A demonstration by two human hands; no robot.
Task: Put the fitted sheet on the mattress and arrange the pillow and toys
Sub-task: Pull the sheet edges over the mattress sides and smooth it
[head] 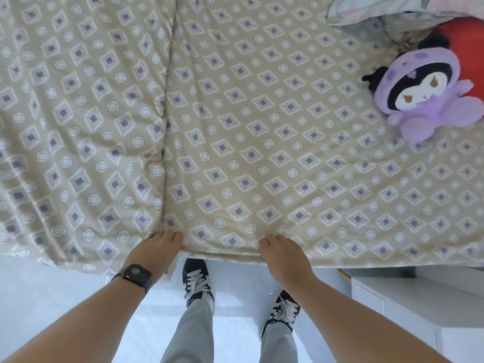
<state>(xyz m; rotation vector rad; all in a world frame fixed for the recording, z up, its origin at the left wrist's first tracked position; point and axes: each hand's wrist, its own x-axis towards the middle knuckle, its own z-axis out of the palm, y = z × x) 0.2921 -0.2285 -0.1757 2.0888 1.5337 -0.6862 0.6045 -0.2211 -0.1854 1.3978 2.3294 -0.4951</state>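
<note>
Both arms stretched forward and down, side by side.
Left hand point(159, 244) and right hand point(281, 251) knuckles-up, fingers point(171, 235) curled under and out of sight; black watch on left wrist.

Head view looks steeply down, close over the bed edge point(222, 254)

Spread across the mattress: sheet point(262, 127). At near edge, side by side on it: left hand point(159, 247) and right hand point(282, 251). Far right, on sheet: plush point(424, 95); behind it, in corner, pillow point(379, 9). Below right, beside bed: cabinet point(419, 305).
</note>
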